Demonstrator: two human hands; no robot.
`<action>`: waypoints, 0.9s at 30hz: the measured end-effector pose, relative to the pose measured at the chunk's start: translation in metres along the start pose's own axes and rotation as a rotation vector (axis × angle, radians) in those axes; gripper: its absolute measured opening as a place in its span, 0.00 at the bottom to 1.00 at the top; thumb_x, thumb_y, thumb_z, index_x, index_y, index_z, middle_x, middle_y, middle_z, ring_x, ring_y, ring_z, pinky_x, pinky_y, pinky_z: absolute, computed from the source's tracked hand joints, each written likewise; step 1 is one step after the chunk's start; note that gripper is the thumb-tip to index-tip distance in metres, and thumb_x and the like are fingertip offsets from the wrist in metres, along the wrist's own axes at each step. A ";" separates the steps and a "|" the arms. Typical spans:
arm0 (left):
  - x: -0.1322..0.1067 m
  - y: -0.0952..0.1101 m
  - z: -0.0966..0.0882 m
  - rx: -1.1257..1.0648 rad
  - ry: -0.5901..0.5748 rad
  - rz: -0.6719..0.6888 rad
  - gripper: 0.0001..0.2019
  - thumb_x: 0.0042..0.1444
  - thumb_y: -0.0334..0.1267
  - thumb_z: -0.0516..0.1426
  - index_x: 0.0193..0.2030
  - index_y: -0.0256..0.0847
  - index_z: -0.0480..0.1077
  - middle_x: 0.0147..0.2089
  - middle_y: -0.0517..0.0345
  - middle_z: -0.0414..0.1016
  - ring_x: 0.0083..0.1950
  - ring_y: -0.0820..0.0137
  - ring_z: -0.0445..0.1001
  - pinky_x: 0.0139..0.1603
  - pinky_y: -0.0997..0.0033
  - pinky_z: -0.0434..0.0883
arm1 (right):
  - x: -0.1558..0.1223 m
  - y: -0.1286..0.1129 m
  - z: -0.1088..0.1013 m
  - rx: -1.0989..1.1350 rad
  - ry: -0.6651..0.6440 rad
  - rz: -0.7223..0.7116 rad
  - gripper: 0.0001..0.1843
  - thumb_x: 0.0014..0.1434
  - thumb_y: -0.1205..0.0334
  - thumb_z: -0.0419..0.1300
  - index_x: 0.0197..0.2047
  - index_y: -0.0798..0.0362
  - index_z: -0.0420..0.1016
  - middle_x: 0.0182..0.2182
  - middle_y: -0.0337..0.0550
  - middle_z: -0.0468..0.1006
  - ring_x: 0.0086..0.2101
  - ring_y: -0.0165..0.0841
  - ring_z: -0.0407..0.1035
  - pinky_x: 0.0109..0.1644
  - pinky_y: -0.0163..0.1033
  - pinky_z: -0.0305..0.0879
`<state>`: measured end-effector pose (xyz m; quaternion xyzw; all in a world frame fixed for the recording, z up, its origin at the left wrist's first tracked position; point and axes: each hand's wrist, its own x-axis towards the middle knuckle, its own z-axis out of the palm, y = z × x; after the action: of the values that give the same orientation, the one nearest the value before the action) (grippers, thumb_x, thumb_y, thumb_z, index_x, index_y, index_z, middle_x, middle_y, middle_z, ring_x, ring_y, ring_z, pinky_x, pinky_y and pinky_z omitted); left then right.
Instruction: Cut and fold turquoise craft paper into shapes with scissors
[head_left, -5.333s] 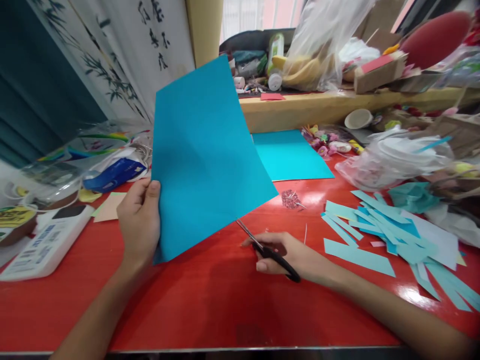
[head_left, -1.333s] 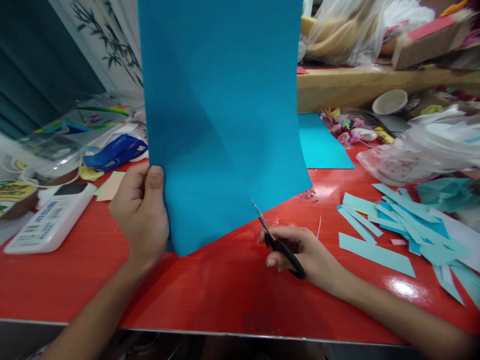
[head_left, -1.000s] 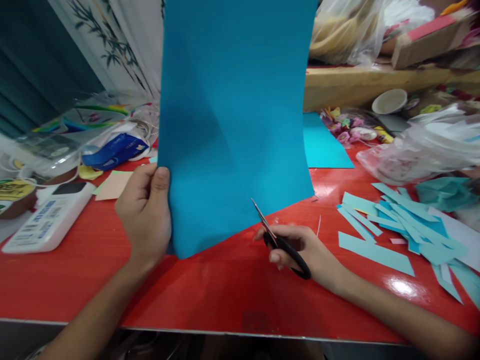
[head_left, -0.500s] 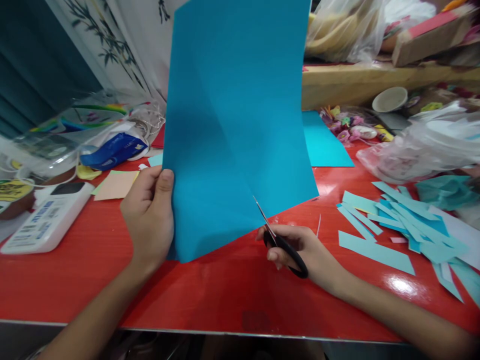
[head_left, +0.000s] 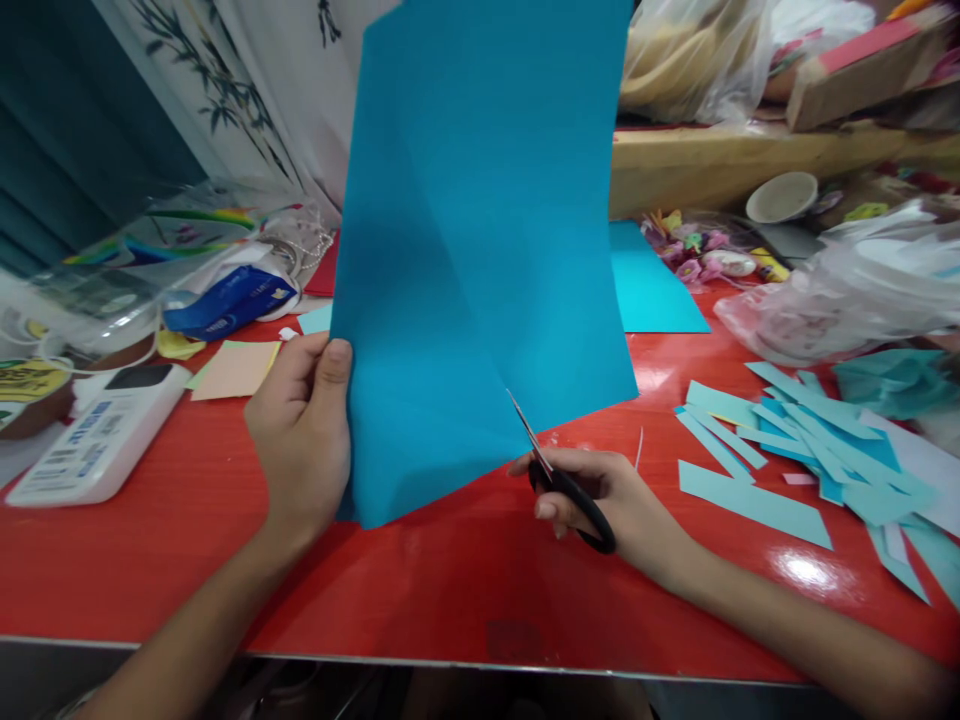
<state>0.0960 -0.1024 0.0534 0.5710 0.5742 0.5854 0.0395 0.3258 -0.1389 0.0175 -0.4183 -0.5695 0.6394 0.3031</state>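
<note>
Blue sheet raised over the red desk. The left hand's fingers clasp its left edge low down, probably to steady it; the right hand's fingers grip scissors, which overlap its bottom edge. Right of the sheet lie paper strips; left, a white device. Behind, it partly hides a second blue sheet.

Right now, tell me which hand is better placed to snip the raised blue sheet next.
Right, most likely: the right hand holds the black-handled scissors, their blades overlapping the lower edge of the raised blue sheet in this view. The left hand grips that sheet's left side.
</note>
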 end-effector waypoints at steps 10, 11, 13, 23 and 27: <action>-0.006 0.005 0.004 -0.042 -0.063 -0.123 0.10 0.56 0.44 0.54 0.33 0.41 0.71 0.26 0.64 0.66 0.28 0.77 0.62 0.26 0.77 0.59 | 0.000 0.003 0.000 0.018 0.002 -0.054 0.17 0.51 0.52 0.61 0.24 0.54 0.61 0.20 0.34 0.59 0.21 0.23 0.58 0.23 0.31 0.55; -0.006 0.005 0.004 -0.044 -0.064 -0.129 0.10 0.56 0.44 0.54 0.32 0.41 0.71 0.25 0.64 0.66 0.27 0.77 0.61 0.26 0.77 0.58 | 0.000 0.004 0.000 0.019 0.003 -0.051 0.17 0.51 0.52 0.61 0.24 0.54 0.61 0.20 0.34 0.59 0.21 0.23 0.57 0.23 0.31 0.55; -0.007 0.005 0.005 -0.044 -0.072 -0.137 0.10 0.56 0.44 0.54 0.32 0.41 0.71 0.25 0.64 0.65 0.27 0.77 0.61 0.26 0.77 0.58 | 0.000 0.004 0.000 0.021 0.005 -0.042 0.17 0.50 0.52 0.62 0.23 0.54 0.61 0.19 0.33 0.59 0.20 0.23 0.57 0.23 0.31 0.54; -0.007 0.008 0.005 -0.027 -0.096 -0.159 0.09 0.57 0.43 0.53 0.32 0.40 0.70 0.25 0.64 0.65 0.27 0.78 0.60 0.26 0.78 0.58 | 0.000 -0.007 0.002 -0.021 0.050 -0.019 0.15 0.47 0.56 0.65 0.24 0.56 0.65 0.18 0.32 0.59 0.20 0.23 0.58 0.24 0.30 0.56; -0.006 0.006 0.005 -0.033 -0.095 -0.171 0.09 0.57 0.42 0.53 0.33 0.40 0.70 0.26 0.64 0.66 0.29 0.78 0.61 0.28 0.78 0.58 | 0.000 -0.005 0.001 0.011 0.036 0.026 0.12 0.48 0.56 0.65 0.31 0.55 0.69 0.20 0.32 0.60 0.21 0.23 0.60 0.25 0.30 0.58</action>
<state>0.1055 -0.1056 0.0523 0.5462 0.6088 0.5614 0.1260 0.3245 -0.1382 0.0224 -0.4355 -0.5549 0.6388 0.3072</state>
